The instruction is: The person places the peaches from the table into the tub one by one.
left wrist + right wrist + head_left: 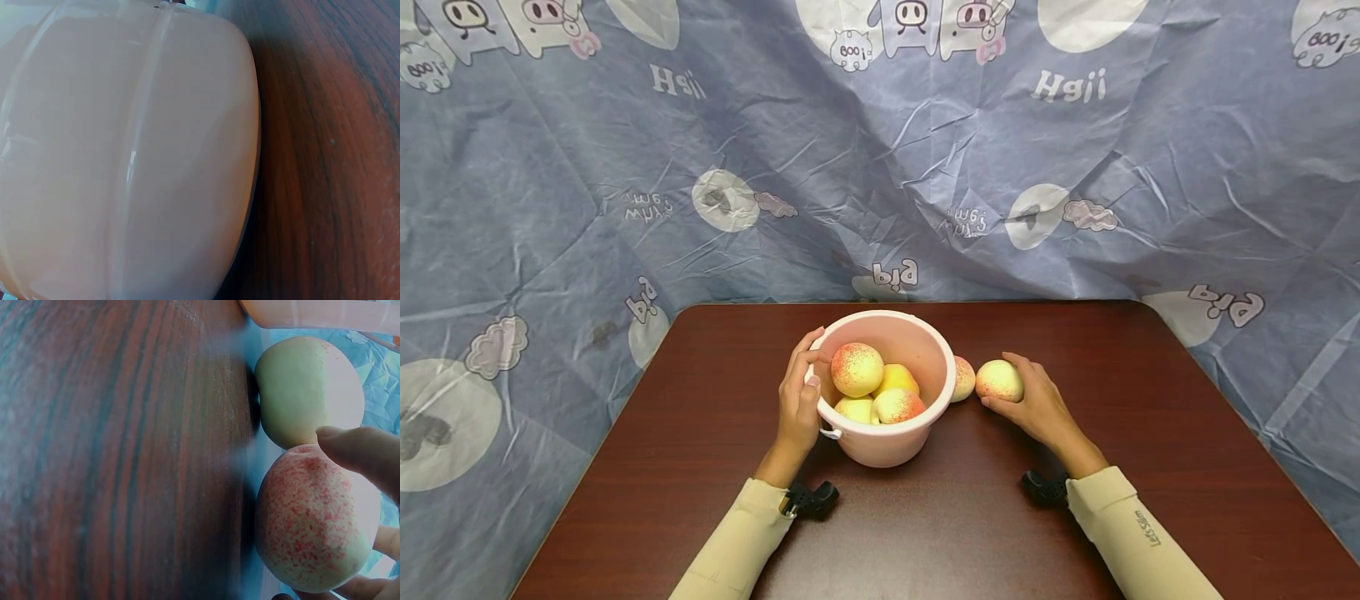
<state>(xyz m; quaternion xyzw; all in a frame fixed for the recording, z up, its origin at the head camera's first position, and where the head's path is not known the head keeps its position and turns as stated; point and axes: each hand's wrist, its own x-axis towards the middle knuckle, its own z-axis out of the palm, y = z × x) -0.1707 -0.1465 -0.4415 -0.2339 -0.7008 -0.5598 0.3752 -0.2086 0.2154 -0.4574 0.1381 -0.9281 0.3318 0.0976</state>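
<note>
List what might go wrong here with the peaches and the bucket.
1. The bucket already holds four peaches piled near its rim; adding another may make one roll out.
2. The right hand grips a peach lying right beside a loose peach on the table; lifting it might nudge that one into rolling.
3. The left hand holds only the bucket's rim, so a bump could tip it.

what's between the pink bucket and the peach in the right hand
Another peach lies on the table between the bucket and the held peach, clearest in the head view.
</note>
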